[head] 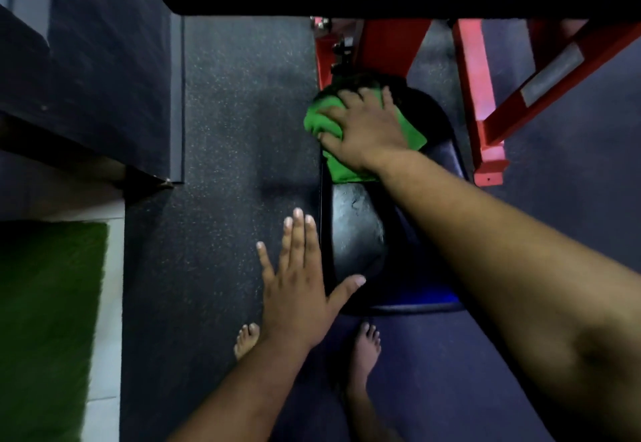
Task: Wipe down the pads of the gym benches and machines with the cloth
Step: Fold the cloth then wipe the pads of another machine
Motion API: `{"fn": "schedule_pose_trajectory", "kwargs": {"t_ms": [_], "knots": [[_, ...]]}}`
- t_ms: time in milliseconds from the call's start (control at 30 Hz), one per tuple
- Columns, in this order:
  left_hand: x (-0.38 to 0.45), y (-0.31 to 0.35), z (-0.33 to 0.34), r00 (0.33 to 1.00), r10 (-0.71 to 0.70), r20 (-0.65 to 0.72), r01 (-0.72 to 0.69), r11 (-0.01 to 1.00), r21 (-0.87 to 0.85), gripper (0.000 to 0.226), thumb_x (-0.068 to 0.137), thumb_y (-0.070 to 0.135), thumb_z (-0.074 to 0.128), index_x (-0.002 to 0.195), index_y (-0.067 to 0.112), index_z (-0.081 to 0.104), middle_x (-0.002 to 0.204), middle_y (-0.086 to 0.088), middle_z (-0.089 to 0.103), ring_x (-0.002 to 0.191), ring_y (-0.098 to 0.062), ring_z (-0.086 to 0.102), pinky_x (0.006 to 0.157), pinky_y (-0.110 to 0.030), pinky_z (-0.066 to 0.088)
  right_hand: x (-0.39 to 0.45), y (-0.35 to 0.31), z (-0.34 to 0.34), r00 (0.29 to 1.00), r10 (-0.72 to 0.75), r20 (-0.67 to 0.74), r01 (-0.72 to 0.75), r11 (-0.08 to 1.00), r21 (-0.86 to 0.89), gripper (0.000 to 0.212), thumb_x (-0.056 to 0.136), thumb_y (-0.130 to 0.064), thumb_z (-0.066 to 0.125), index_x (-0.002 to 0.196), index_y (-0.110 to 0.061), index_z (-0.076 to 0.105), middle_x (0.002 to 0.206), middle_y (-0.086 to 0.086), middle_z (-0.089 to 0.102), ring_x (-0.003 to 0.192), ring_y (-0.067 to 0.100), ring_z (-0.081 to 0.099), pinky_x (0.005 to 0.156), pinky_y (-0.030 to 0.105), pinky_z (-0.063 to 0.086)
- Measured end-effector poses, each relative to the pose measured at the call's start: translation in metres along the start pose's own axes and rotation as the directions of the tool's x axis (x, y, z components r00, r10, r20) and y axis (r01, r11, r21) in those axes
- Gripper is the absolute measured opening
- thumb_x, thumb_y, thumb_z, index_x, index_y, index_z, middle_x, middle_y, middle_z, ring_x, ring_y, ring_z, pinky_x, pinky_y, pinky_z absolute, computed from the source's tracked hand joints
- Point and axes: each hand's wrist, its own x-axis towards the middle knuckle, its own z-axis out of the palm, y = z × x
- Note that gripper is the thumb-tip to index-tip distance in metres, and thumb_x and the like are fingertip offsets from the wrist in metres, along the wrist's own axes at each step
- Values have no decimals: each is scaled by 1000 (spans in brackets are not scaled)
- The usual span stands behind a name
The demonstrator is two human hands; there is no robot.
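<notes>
Bench pad (360, 233), black and glossy, long, running away from me down the middle of the view, its near end rounded above my feet. Floor (225, 129): dark speckled rubber, to the left of the pad. Frame (485, 101): red metal, at the far end and right side of the pad. Turf (45, 320): green strip, lower left corner, edged in white. My right hand (364, 129): spread flat, fingers straight, pressing down on the cloth at the far end of the pad; not curled round it. My left hand (295, 289): released, fingers straight and fanned, holding nothing, at the pad's near left edge with the thumb lying over the pad. Cloth (333, 164): green, crumpled, on the far end of the pad under my right palm, its edges showing on both sides of the hand.
</notes>
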Motion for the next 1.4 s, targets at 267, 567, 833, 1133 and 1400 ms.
{"fn": "schedule_pose_trajectory", "kwargs": {"t_ms": [267,567,833,1133,1400], "knots": [[1,-27,-31,990,-91,-107,62,968,-245,94,93,79,7,163,16,6,170,-2,-8,157,-19,0,125,-58,6,-144,-19,32,856,-511,81,516,854,-68,67,85,-67,34,142,-38,55,159,1,43,151,26,32,113,76,17],[14,-3,-28,997,-19,-75,-2,965,-262,94,92,79,3,163,17,11,171,-3,0,157,-20,4,125,-55,5,-220,-46,63,975,-216,-48,217,976,22,70,81,-56,58,147,-35,48,166,1,30,154,28,23,121,63,15],[24,28,-22,992,39,-117,-73,948,-309,81,98,66,14,162,17,15,171,-3,5,157,-21,7,125,-54,6,-256,-9,75,880,455,-134,-437,888,142,68,91,-60,45,155,-38,37,166,5,29,153,33,24,117,71,12],[21,37,-4,993,62,-97,-81,974,-211,79,99,61,18,162,15,11,171,-5,0,157,-22,2,125,-56,8,-259,44,75,878,470,-88,-452,876,169,67,97,-67,33,158,-41,26,169,2,22,155,30,19,116,72,20],[30,51,16,978,-14,-210,-47,958,-284,80,101,61,14,161,8,12,170,-8,4,157,-26,2,123,-62,11,-161,40,48,969,229,-88,-214,964,159,63,98,-65,22,158,-45,21,171,-3,13,157,28,9,119,71,5]]}}
